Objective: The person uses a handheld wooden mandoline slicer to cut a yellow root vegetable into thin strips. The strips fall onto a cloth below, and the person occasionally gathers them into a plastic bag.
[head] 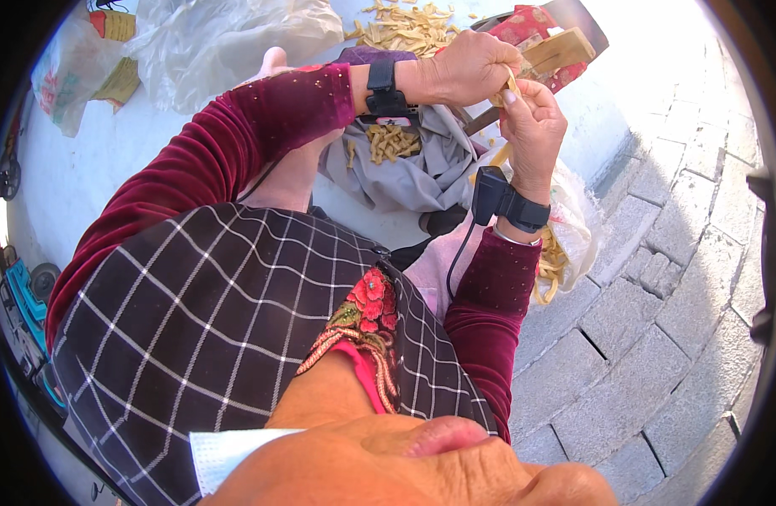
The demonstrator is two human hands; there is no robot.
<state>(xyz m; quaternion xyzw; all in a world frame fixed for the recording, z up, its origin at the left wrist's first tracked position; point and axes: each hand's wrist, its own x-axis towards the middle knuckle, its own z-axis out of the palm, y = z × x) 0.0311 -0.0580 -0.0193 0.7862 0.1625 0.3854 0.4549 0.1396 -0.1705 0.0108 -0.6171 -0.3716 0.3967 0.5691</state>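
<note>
Both of my hands meet at the upper right over a pale yellow food strip (505, 88), which looks like bean curd skin. My left hand (470, 68) grips its upper part, fingers curled in. Thumb and fingers of my right hand (534, 120) pinch it from the other side. A strip end (500, 155) hangs below the right hand. Short knotted pieces (391, 143) lie on a grey cloth (419, 183) beneath my left wrist. More long strips (552, 260) show in a white plastic bag (574, 215) beside my right wrist.
A larger pile of yellow pieces (407, 30) lies beyond my left hand. A wooden block (560, 52) rests over red patterned fabric (527, 24). Clear plastic sheeting (230, 44) is at upper left. Grey paving (634, 360) runs along the right. A blue wheeled object (27, 297) stands far left.
</note>
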